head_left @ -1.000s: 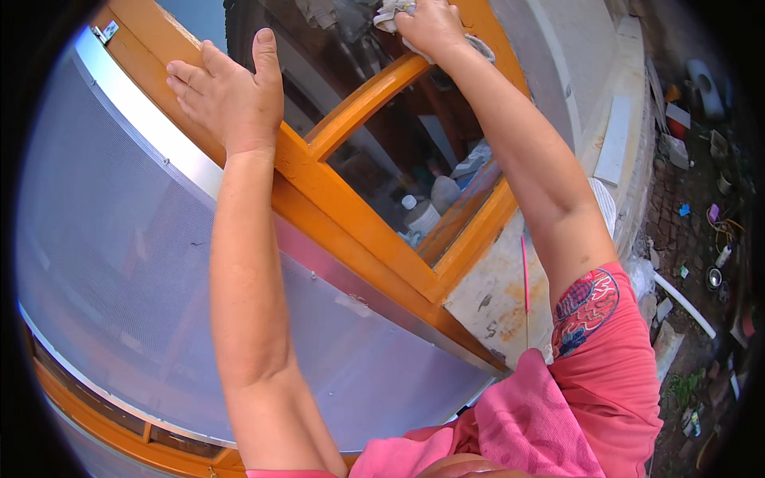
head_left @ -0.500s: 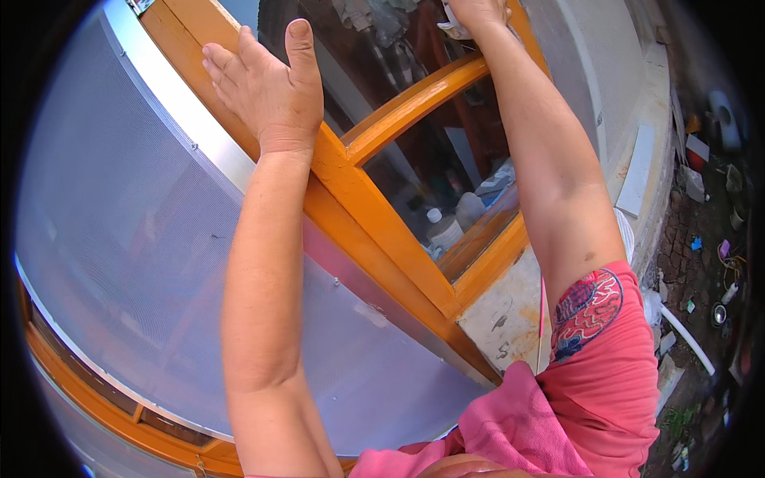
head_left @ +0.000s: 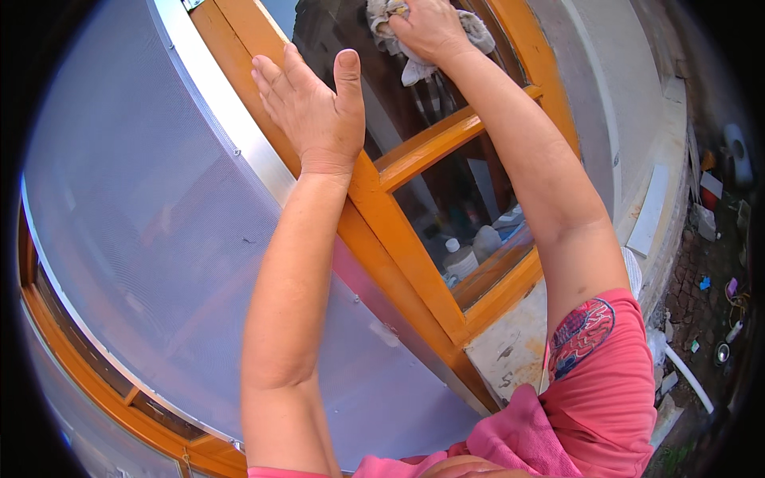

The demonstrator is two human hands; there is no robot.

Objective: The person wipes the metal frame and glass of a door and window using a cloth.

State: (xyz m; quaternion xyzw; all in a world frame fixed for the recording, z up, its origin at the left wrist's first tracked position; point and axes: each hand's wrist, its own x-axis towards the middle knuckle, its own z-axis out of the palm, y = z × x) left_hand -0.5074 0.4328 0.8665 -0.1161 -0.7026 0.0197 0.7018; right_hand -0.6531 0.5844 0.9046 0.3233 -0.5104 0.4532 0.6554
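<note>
My right hand (head_left: 433, 30) grips a crumpled whitish cloth (head_left: 414, 70) against the upper glass pane (head_left: 335, 32) of an orange-framed window (head_left: 434, 151). Parts of the cloth spill out on both sides of my fingers. To the left, my left hand (head_left: 315, 111) holds nothing; its thumb points up and its fingers are stretched out. That palm lies at the window's left upright, beside the screen panel's metal edge. Behind the lower pane (head_left: 462, 215) stand a white-capped bottle (head_left: 460, 259) and other items, partly blurred by the glass.
A large mesh screen panel (head_left: 151, 199) with a metal border (head_left: 215, 95) fills the left side. A pale wall and ledge (head_left: 649, 211) run along the right. Beyond the ledge, rubbish and a white pipe (head_left: 689, 378) lie on dark ground.
My right hand has moved left and down from the pane's upper right, bringing the cloth fully into view. The view has shifted slightly; my left hand keeps its pose at the frame.
</note>
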